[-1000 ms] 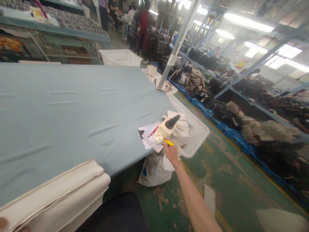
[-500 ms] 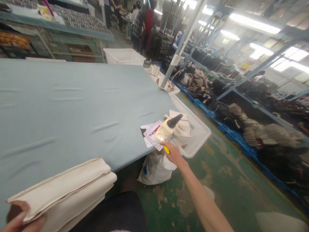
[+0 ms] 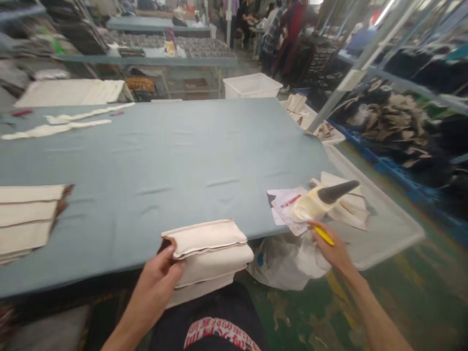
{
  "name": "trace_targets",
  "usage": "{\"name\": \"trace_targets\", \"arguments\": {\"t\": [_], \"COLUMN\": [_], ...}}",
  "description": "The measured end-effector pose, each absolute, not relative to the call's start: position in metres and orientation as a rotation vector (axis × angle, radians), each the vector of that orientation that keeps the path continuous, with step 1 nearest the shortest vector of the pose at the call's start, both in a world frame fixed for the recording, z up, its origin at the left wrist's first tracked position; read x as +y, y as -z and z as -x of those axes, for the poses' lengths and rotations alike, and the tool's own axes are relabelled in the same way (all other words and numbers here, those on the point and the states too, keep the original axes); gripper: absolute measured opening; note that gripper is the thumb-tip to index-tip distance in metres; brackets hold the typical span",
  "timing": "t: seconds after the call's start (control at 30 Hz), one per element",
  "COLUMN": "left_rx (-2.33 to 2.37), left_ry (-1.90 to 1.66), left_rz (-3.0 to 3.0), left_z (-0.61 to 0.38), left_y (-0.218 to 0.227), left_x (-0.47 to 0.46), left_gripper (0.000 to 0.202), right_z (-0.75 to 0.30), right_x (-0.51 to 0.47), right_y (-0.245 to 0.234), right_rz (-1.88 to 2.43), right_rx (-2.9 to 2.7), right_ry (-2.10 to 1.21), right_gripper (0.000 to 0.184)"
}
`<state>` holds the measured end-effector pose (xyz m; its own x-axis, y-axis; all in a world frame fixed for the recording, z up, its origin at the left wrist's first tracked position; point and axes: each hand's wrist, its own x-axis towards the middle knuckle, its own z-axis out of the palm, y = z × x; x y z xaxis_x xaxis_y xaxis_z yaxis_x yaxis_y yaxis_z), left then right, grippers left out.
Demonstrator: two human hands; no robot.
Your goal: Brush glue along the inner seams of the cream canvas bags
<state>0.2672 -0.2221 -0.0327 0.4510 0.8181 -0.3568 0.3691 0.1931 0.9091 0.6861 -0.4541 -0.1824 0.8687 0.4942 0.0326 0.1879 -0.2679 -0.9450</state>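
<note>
My left hand [image 3: 158, 277] grips the left end of a stack of folded cream cloth pieces [image 3: 210, 253] that hangs over the near edge of the grey-blue table [image 3: 164, 161]. My right hand [image 3: 331, 248] reaches to the table's right corner and pinches a yellow pen [image 3: 323, 235]. Just beyond its fingers a cream bottle with a dark conical nozzle [image 3: 321, 199] lies on its side over some printed papers [image 3: 285, 204].
A white tray [image 3: 387, 229] with cream pieces juts out right of the table, with a white plastic bag [image 3: 288, 261] beneath. More folded cream cloth [image 3: 25, 217] lies at the left edge, strips [image 3: 54, 127] at the far left. People stand at the back by shelves and a white bin [image 3: 252, 85].
The view has swung left. My left hand has come into sight and drawn the cloth stack toward the middle of the near edge. My right hand stays by the bottle with the pen.
</note>
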Motion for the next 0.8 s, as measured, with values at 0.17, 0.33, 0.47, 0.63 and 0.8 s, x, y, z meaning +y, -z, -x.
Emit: {"name": "trace_targets", "arguments": {"t": [0.17, 0.33, 0.47, 0.63, 0.8], "left_rx": [1.049, 0.991, 0.917, 0.801, 0.655], "left_ry": [-0.398, -0.427, -0.418, -0.333, -0.199], "left_rz": [-1.358, -1.293, -1.332, -1.366, -1.382], "left_z": [-0.278, -0.272, -0.266, -0.26, -0.249], "left_y": [0.016, 0.013, 0.013, 0.006, -0.005], "left_x": [-0.228, -0.228, -0.225, -0.219, -0.216], "left_gripper": [0.043, 0.041, 0.039, 0.05, 0.058], "right_z": [-0.687, -0.664, -0.617, -0.531, -0.462], "right_x": [-0.436, -0.448, -0.45, -0.406, -0.338], "right_y": [0.2, 0.188, 0.152, 0.09, 0.057], "right_rz": [1.668, 1.486, 1.388, 1.47, 1.754], "right_rx": [-0.122, 0.114, 0.144, -0.21, -0.837], "right_ry": [-0.461, -0.496, -0.462, -0.263, -0.133], "right_gripper": [0.041, 0.037, 0.037, 0.035, 0.028]}}
